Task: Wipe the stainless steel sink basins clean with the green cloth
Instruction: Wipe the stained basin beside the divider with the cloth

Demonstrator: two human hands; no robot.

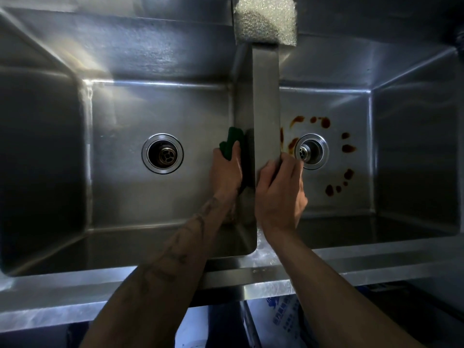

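Two stainless steel basins lie below me, split by a steel divider (266,101). My left hand (226,169) grips the green cloth (232,141) and holds it against the right wall of the left basin (120,197), low by the divider. My right hand (281,192) rests on the divider's near part, fingers curled over its edge into the right basin (411,146). Brown stains (349,148) ring the right drain (311,151). The left basin floor shows no stains around its drain (162,153).
A grey foam block (266,20) sits on the far end of the divider. The sink's front rim (75,297) runs across below my forearms. Under the rim, a white bag with blue print (286,322) stands on the floor.
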